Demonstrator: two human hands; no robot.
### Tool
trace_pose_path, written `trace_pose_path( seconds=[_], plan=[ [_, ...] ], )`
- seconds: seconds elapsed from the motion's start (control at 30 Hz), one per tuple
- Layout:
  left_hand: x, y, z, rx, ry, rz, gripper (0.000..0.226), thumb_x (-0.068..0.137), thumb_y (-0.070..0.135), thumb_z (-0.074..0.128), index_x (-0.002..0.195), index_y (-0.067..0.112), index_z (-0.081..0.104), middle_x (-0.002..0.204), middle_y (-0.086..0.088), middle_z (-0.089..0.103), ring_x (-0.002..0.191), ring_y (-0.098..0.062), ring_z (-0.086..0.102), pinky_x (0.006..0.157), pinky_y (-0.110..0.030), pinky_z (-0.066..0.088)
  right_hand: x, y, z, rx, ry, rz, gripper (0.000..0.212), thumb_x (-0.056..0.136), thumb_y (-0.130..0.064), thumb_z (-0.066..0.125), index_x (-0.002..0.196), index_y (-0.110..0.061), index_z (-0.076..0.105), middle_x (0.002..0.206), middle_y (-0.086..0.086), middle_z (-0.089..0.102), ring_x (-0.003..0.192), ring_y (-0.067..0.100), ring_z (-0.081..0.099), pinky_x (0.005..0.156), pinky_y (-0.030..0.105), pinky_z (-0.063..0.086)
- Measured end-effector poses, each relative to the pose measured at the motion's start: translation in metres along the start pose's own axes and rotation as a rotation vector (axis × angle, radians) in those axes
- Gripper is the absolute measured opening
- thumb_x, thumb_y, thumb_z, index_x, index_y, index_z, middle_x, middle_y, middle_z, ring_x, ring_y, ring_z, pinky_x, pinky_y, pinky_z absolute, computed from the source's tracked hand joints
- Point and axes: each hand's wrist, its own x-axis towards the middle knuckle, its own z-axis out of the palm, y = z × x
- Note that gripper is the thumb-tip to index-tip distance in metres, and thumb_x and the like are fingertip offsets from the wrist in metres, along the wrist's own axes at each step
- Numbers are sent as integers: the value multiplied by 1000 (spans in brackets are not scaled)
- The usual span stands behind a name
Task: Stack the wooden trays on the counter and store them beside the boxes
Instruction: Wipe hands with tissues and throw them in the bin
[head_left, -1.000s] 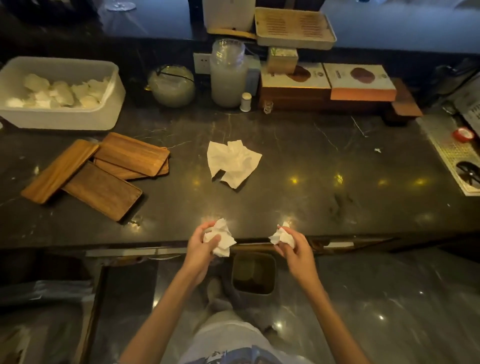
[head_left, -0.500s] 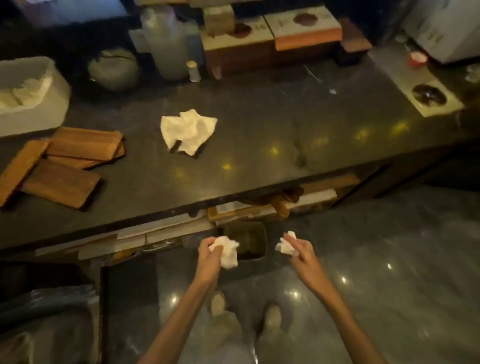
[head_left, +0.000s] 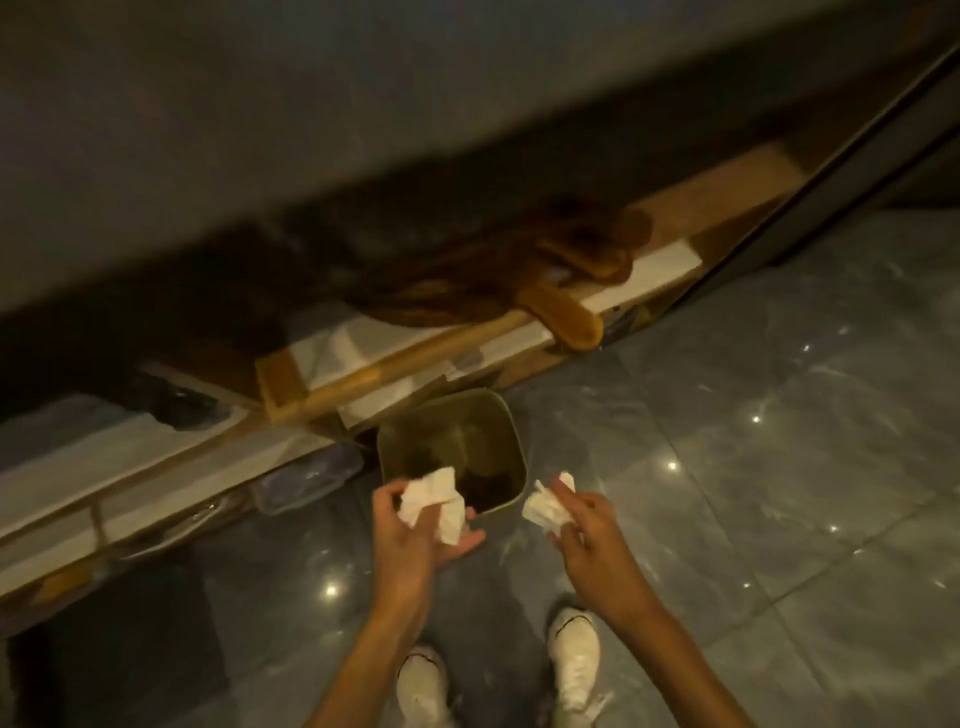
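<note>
View has dropped off the counter top: a second ago the trays sat loose at its left end, now they're out of frame, only the counter (head_left: 311, 130) underside, shelf clutter and floor (head_left: 779, 415) show. Left hand (head_left: 410, 540) fingers curled around a crumpled tissue (head_left: 434, 501), right hand (head_left: 587, 540) pinching a smaller wad (head_left: 543, 506). Both now sit at the near rim of the bin (head_left: 395, 447), lower than before. Reads as a trash detour. Neither hand is free, so I'd say stacking hasn't started; storing beside the boxes comes after that
</note>
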Motion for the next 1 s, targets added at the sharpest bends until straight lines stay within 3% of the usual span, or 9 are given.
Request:
trace_pose_path(
  seconds=[0.07, 0.17, 0.37, 0.47, 0.53, 0.6, 0.77, 0.9, 1.0],
  plan=[
    [42, -33, -8, 94, 5, 6, 30, 94, 5, 55, 109, 30, 57, 107, -14, 66, 81, -30, 73, 56, -36, 59, 31, 25, 28, 38, -17, 11, 43, 99, -13, 50, 139, -27, 46, 130, 4, 44, 116, 16, 51, 105, 30, 43],
    [99, -68, -11, 288, 80, -74, 9, 93, 13, 57, 92, 20, 63, 96, -17, 68, 72, -23, 65, 58, -30, 51, 72, 49, 61, 90, -8, 41, 36, 95, -22, 59, 130, -22, 56, 125, 9, 58, 110, 24, 60, 94, 46, 53],
    [172, -89, 5, 505, -99, -7, 9, 98, 29, 51, 99, 20, 55, 85, 2, 57, 69, -10, 54, 53, -25, 41, 130, 79, 96, 47, 152, 25, 24, 93, -23, 61, 116, -25, 53, 116, 6, 60, 104, 23, 60, 89, 38, 53],
    [187, -97, 10, 500, -73, 83, 9, 99, 19, 48, 104, 25, 43, 97, 3, 52, 88, -18, 56, 74, -33, 50, 145, 87, 100, 29, 150, -2, 37, 92, -22, 62, 124, -34, 47, 120, 5, 59, 108, 23, 60, 91, 42, 55],
    [200, -104, 12, 592, -97, 198, 18, 97, 7, 47, 103, 24, 47, 110, -5, 51, 103, -26, 54, 83, -39, 51, 153, 94, 102, -11, 149, -54, 41, 90, -17, 63, 121, -38, 46, 118, 5, 58, 104, 23, 61, 87, 40, 56],
    [217, -114, 13, 808, -82, 284, 20, 94, 2, 49, 108, 14, 55, 126, -14, 46, 113, -31, 51, 89, -34, 45, 166, 103, 108, -128, 142, -99, 38, 89, -14, 62, 117, -36, 52, 117, 5, 56, 98, 23, 61, 83, 38, 55],
    [248, -139, 10, 1342, -98, 290, 27, 87, 6, 56, 113, 14, 57, 139, -13, 37, 127, -30, 38, 107, -33, 28, 199, 122, 136, -244, -53, -140, 30, 82, -22, 68, 112, -22, 63, 114, 12, 66, 103, 31, 62, 96, 47, 48],
    [267, -147, -2, 1364, -280, 357, 34, 86, -3, 53, 117, 10, 57, 139, -15, 34, 122, -30, 43, 100, -29, 35, 221, 117, 158, -616, -270, -31, 48, 93, -9, 56, 139, -16, 45, 147, 13, 35, 126, 34, 49, 105, 41, 42],
    [278, -150, -7, 1533, -410, 399, 60, 92, 15, 58, 146, 23, 34, 155, -10, 18, 140, -33, 25, 115, -42, 28, 231, 119, 163, -669, -392, -70, 62, 98, -16, 48, 153, -22, 21, 159, 12, 21, 144, 35, 25, 118, 44, 25]
  ],
)
